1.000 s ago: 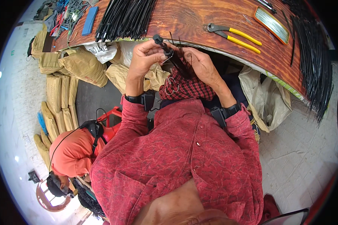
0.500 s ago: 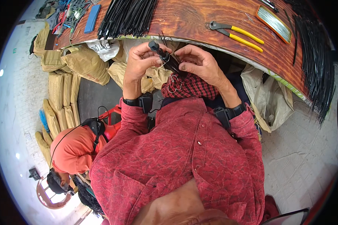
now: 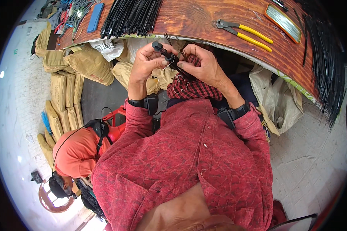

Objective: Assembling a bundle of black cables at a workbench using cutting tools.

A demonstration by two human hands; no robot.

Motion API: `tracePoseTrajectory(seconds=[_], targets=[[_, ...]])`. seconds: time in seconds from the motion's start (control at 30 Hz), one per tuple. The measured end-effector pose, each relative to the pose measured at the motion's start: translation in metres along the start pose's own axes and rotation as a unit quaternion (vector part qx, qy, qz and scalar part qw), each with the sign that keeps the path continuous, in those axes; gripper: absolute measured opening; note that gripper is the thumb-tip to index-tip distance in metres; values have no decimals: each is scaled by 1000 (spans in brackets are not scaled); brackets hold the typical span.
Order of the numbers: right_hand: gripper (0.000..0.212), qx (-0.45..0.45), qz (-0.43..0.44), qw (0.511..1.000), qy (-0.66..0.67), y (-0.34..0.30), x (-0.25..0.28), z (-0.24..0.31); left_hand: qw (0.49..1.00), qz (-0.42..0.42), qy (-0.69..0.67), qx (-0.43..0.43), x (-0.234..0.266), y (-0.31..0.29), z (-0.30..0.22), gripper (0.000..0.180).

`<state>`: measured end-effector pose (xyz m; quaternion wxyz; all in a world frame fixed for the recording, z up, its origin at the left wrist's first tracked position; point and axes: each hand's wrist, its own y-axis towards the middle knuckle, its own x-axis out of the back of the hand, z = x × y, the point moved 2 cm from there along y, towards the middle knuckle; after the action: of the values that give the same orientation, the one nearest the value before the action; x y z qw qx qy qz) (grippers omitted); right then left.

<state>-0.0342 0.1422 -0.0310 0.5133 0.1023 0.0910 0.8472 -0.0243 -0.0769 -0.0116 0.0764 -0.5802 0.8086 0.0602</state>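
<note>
My left hand [image 3: 144,65] is closed around a black rod-like piece with a wide knob [image 3: 157,46] at its upper end. Thin pale thread or wire loops around this piece below the knob. Beside it, my right hand [image 3: 204,67] pinches thin black strands [image 3: 182,54] between thumb and fingers. The strands' lower ends are partly hidden behind my hands. A red-and-black checked cloth [image 3: 192,89] lies on my lap beneath both hands.
The wooden table [image 3: 196,19] ahead holds yellow-handled pliers [image 3: 254,36], a bundle of black strips [image 3: 131,17], a blue block [image 3: 95,17] and an orange-rimmed mirror-like tray [image 3: 282,23]. Black strands [image 3: 325,73] overhang its right edge. Another person [image 3: 75,152] sits at left, near brown sacks [image 3: 89,65].
My right hand has shifted slightly left and up, closer to the left hand, and its fingers have closed more on the strands. The left hand stays nearly in place with the rod-like piece.
</note>
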Motion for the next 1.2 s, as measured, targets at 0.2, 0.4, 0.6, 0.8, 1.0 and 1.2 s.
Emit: tracePoseTrajectory(seconds=[0.2,0.4,0.6,0.8,1.0,1.2], targets=[[17,3,-46,997,-62,0,1,0,1000,-4,5,-4,-1,2,2,37],[17,28,-53,996,-60,1,3,-4,1000,1,9,-17,-1,5,5,39],[24,28,-63,997,-38,2,2,-9,1000,-17,-11,-4,-1,4,7,37],[22,112,-113,973,-165,5,3,-2,1000,-16,13,-4,-3,5,5,35],[22,155,-139,953,-221,6,3,2,999,-28,-13,-14,-6,7,7,30],[22,147,-163,953,-208,3,1,2,999,-27,-14,-23,-12,10,5,30]])
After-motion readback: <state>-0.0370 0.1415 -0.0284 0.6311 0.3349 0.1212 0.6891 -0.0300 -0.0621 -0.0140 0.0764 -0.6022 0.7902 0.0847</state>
